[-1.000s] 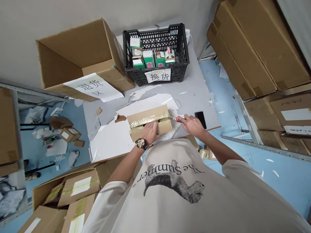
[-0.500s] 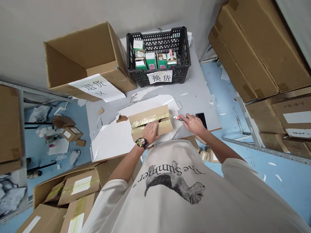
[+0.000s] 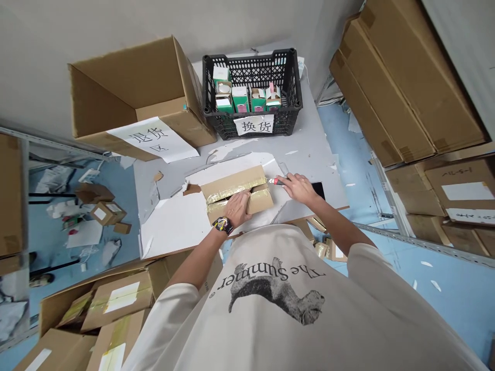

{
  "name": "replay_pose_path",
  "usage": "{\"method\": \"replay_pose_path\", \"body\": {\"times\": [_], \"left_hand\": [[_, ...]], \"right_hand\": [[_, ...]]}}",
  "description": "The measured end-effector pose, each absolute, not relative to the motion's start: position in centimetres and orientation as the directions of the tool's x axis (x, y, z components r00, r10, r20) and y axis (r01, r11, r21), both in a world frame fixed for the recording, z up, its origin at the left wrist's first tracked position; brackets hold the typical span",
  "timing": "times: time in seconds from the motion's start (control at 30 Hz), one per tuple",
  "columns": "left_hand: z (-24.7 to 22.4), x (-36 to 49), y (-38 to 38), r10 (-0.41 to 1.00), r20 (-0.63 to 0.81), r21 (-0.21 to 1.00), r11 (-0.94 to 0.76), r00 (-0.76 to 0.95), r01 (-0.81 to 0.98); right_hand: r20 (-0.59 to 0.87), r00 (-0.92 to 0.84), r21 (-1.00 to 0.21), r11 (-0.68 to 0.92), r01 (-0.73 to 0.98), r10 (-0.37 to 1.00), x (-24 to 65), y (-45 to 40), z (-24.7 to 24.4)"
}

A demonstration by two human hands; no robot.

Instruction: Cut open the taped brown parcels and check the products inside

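Note:
A small cardboard box (image 3: 230, 179) lies in front of me, its top split lengthwise by a dark gap. Shiny yellowish tape (image 3: 220, 196) lines both sides of that gap. My left hand (image 3: 236, 208), with a watch on the wrist, holds the box down from above, fingertips bent at the gap. In my right hand (image 3: 299, 188) is a utility knife (image 3: 276, 181) with a red and black handle. Its blade points left and meets the box's right end at the taped seam; the very tip is hard to make out.
A large open carton (image 3: 127, 93) with a paper sign and a black plastic crate (image 3: 253, 116) holding several green-white boxes stand at the table's back. A phone (image 3: 318, 190) lies right of my hand. Packed cartons (image 3: 116, 304) sit lower left; stacked boxes (image 3: 417, 77) rise at right.
The knife and my right hand have moved slightly left and up, with the blade now closer in at the box's right end. My left hand stays on the box.

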State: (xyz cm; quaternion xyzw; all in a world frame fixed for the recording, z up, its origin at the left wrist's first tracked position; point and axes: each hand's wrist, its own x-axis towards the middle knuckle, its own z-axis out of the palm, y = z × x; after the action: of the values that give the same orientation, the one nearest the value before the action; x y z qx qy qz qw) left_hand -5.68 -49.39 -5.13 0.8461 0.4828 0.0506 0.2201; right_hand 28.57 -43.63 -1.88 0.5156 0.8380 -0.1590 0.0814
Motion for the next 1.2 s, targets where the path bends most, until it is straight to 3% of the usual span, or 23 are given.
{"method": "replay_pose_path", "body": {"times": [0.23, 0.4, 0.6, 0.7, 0.77, 0.87, 1.0, 1.2], "left_hand": [[-4.9, -5.4, -50.9, 0.756, -0.265, 0.398, -0.479, 0.598, 0.782], [-4.4, -5.3, -50.0, 0.782, -0.181, 0.395, -0.497, 0.596, 0.773], [-4.5, -4.9, -50.4, 0.803, -0.105, 0.458, -0.485, 0.587, 0.745], [-4.5, -4.8, -51.0, 0.789, -0.041, 0.526, -0.505, 0.613, 0.685], [-4.3, -4.8, -51.2, 0.784, 0.009, 0.601, -0.500, 0.620, 0.624], [-3.8, -4.4, -51.6, 0.835, 0.037, 0.767, -0.377, 0.549, 0.520], [-3.1, -3.9, -52.1, 0.907, -0.019, 0.964, -0.096, 0.421, 0.250], [-2.9, -6.5, -53.1, 0.977, -0.119, 0.987, 0.097, 0.178, 0.128]], "right_hand": [[-0.222, -0.377, -0.156, 0.349, 0.924, 0.899, 31.3, -39.3, -0.7], [-0.224, -0.369, -0.238, 0.317, 0.918, 0.902, 30.3, -41.1, -0.7], [-0.091, -0.155, -0.634, 0.063, 0.770, 0.984, 27.4, -45.1, -2.1], [-0.150, 0.028, -0.856, -0.144, 0.496, 0.988, 24.9, -46.7, -2.6], [-0.238, 0.093, -0.932, -0.254, 0.259, 0.967, 22.9, -47.8, -2.4], [-0.302, 0.098, -0.947, -0.310, 0.085, 0.948, 19.5, -49.3, -1.6], [-0.294, 0.058, -0.952, -0.298, 0.068, 0.954, 14.6, -50.6, -0.7], [-0.217, -0.007, -0.976, -0.217, -0.009, 0.976, 8.6, -50.7, -1.2]]}}
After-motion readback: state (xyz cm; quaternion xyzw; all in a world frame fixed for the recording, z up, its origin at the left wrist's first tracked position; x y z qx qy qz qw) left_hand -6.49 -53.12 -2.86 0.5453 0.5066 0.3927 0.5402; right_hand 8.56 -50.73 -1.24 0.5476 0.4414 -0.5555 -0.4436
